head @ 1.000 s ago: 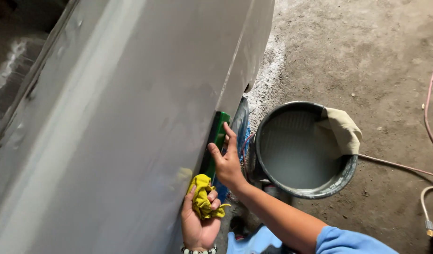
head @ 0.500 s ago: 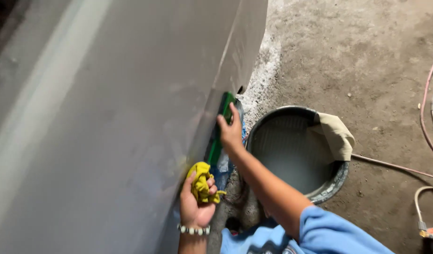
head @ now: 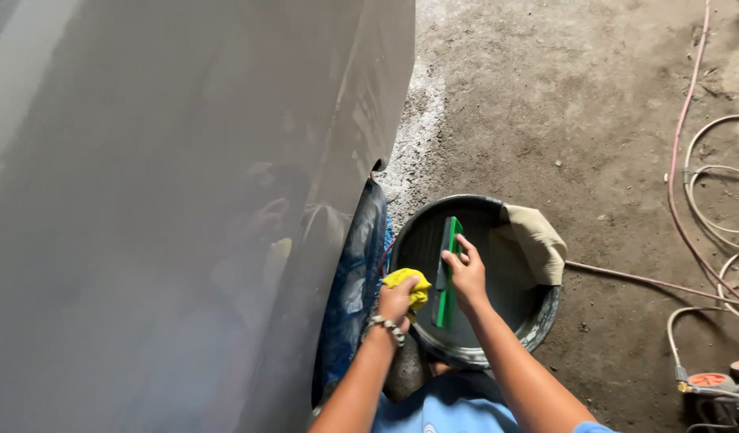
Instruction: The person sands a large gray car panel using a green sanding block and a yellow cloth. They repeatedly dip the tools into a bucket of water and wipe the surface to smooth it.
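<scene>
My right hand [head: 466, 274] grips a long green sanding block [head: 447, 271], held upright over a black bucket [head: 546, 317]. Just left of it, my left hand [head: 396, 301] is closed on a crumpled yellow cloth [head: 409, 285] and wears a beaded bracelet at the wrist. Both hands hover above the bucket's left half, away from the grey car body panel [head: 185, 216]. A tan rag [head: 534, 240] hangs over the bucket's right rim.
A wheel wrapped in blue plastic [head: 357, 289] sits in the arch beside the bucket. Hoses [head: 690, 160] loop over the dirty concrete floor at right, with a small red-capped tool [head: 710, 381] at lower right.
Both hands have come off the car panel and moved right, over the bucket. The green block went with the right hand, the yellow cloth with the left.
</scene>
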